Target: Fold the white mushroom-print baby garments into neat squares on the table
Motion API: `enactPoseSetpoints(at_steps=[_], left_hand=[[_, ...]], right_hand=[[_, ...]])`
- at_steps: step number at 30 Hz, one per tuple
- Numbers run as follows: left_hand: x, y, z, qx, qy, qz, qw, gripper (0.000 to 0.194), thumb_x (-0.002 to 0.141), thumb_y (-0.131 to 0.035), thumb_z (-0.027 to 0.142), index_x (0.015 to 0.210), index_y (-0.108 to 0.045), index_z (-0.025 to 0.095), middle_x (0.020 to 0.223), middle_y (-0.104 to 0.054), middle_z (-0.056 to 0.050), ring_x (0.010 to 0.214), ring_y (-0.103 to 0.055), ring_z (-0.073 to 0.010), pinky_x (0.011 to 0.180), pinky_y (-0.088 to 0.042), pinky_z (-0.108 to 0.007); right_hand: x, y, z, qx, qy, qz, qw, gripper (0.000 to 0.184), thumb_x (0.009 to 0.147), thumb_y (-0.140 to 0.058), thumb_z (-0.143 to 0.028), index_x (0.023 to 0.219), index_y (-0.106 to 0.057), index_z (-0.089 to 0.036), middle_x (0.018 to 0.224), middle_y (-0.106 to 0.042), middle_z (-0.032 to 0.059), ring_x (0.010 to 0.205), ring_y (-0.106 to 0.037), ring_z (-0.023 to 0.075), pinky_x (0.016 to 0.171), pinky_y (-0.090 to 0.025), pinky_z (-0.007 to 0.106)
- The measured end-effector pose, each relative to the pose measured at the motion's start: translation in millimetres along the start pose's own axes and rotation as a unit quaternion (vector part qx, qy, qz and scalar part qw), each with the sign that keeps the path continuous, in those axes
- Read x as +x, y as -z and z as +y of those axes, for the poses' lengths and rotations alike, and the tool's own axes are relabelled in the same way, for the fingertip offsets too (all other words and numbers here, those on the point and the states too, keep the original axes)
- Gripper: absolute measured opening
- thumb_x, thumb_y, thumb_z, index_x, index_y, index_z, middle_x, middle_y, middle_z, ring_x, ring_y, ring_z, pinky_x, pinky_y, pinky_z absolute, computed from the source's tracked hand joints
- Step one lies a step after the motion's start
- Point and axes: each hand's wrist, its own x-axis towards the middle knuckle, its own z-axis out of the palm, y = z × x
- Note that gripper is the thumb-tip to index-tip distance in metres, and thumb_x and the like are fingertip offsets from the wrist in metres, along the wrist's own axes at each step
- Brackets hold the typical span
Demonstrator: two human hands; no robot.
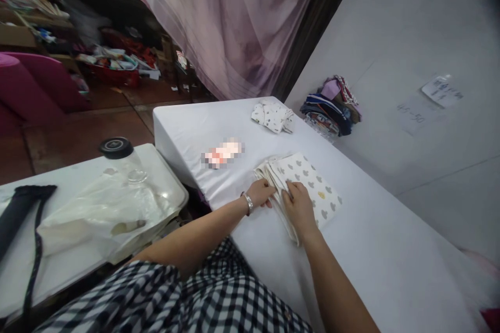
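A folded white cloth [318, 184] with grey shapes and one yellow shape lies on the white-covered table [351, 250]. At its near left edge, where several layers show, my left hand [260, 195] has its fingers closed on the cloth. My right hand [300, 208] bends over the same edge, its fingers curled onto the layers, with the thumb side facing the left hand. Part of the fingertips of both hands is hidden in the folds. Farther back on the table sits a crumpled white patterned cloth [273, 116].
A blurred-out item [222, 154] lies left of the folded cloth. On the left, a side table [164, 166] carries a clear bag [101, 213] and a black-lidded jar [116, 148]. Stacked clothes [332, 109] rest against the wall; a pink curtain [242, 21] hangs behind.
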Motion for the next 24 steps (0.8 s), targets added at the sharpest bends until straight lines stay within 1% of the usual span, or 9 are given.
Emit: enactPoseSetpoints(at_steps=[2,6,9,12,14,17,20,22,24], left_hand=[[-1.7,1.2,2.2,-0.017,0.012,-0.009,1.000,0.015,0.072,-0.057,0.026,0.077,-0.049,0.015,0.068,-0.062,-0.002,0.039,-0.057,-0.0093,0.034,-0.033,-0.016],[-9.0,4.8,9.2,-0.085,0.039,-0.035,0.995,0.016,0.071,-0.058,0.026,0.079,-0.049,0.016,0.070,-0.062,-0.001,0.049,-0.062,-0.0116,0.039,-0.039,-0.016],[-12.7,7.2,11.4,-0.141,0.046,-0.061,0.987,0.023,0.072,-0.059,0.034,0.082,-0.049,0.017,0.071,-0.061,-0.001,0.055,-0.065,-0.0141,0.039,-0.040,-0.017],[-11.2,7.0,9.9,-0.132,0.043,-0.048,0.989,0.034,0.073,-0.058,0.047,0.079,-0.046,0.017,0.068,-0.059,-0.001,0.053,-0.064,-0.0146,0.036,-0.038,-0.016],[-8.5,5.7,8.1,-0.108,0.037,-0.026,0.993,0.037,0.073,-0.058,0.051,0.074,-0.044,0.017,0.066,-0.057,0.000,0.050,-0.063,-0.0139,0.034,-0.036,-0.016],[-5.0,4.1,5.7,-0.092,0.032,-0.008,0.995,0.037,0.074,-0.058,0.051,0.071,-0.042,0.017,0.066,-0.056,0.001,0.046,-0.061,-0.0128,0.033,-0.036,-0.017],[-3.3,4.2,3.7,-0.089,0.031,-0.013,0.995,0.038,0.074,-0.057,0.052,0.070,-0.041,0.018,0.067,-0.055,0.001,0.045,-0.061,-0.0124,0.032,-0.035,-0.018],[-2.6,4.7,2.5,-0.089,0.030,-0.015,0.995,0.038,0.074,-0.057,0.052,0.070,-0.040,0.018,0.066,-0.053,0.002,0.045,-0.061,-0.0119,0.031,-0.034,-0.017],[-1.9,5.1,1.4,-0.090,0.032,-0.016,0.995,0.036,0.075,-0.056,0.050,0.071,-0.039,0.018,0.064,-0.051,0.003,0.045,-0.060,-0.0117,0.031,-0.034,-0.016]], right_hand=[[-0.4,0.2,-1.8,-0.012,-0.002,0.004,1.000,0.037,0.086,-0.039,-0.030,0.118,-0.056,-0.020,0.106,-0.055,0.0103,0.102,-0.048,0.0235,0.088,-0.042,0.037],[-3.4,-4.1,-4.9,-0.035,0.008,-0.024,0.999,0.039,0.087,-0.037,-0.029,0.123,-0.053,-0.020,0.109,-0.054,0.0118,0.103,-0.047,0.0253,0.087,-0.042,0.039],[-4.4,-7.3,-3.7,-0.021,0.000,-0.031,0.999,0.040,0.087,-0.039,-0.031,0.123,-0.053,-0.018,0.109,-0.054,0.0124,0.104,-0.048,0.0254,0.089,-0.042,0.039],[-2.7,-5.4,1.9,0.030,0.000,-0.048,0.998,0.041,0.086,-0.042,-0.036,0.119,-0.056,-0.015,0.110,-0.056,0.0124,0.104,-0.050,0.0238,0.090,-0.043,0.037],[0.7,0.9,9.2,0.061,0.001,-0.042,0.997,0.040,0.087,-0.041,-0.038,0.117,-0.058,-0.017,0.115,-0.056,0.0115,0.108,-0.050,0.0224,0.093,-0.041,0.036],[10.3,15.4,29.3,0.042,0.002,0.001,0.999,0.042,0.089,-0.036,-0.038,0.122,-0.054,-0.018,0.131,-0.047,0.0111,0.123,-0.040,0.0227,0.101,-0.033,0.040],[22.5,24.2,61.5,-0.049,-0.020,0.017,0.998,0.049,0.089,-0.035,-0.041,0.130,-0.045,-0.017,0.143,-0.032,0.0118,0.134,-0.021,0.0260,0.106,-0.022,0.049],[28.6,22.1,84.6,-0.099,-0.072,-0.026,0.992,0.054,0.088,-0.035,-0.045,0.133,-0.041,-0.016,0.144,-0.030,0.0133,0.134,-0.018,0.0292,0.104,-0.017,0.055],[31.7,15.2,103.0,-0.115,-0.125,-0.087,0.982,0.058,0.088,-0.032,-0.048,0.135,-0.038,-0.014,0.144,-0.030,0.0141,0.133,-0.021,0.0304,0.103,-0.017,0.056]])
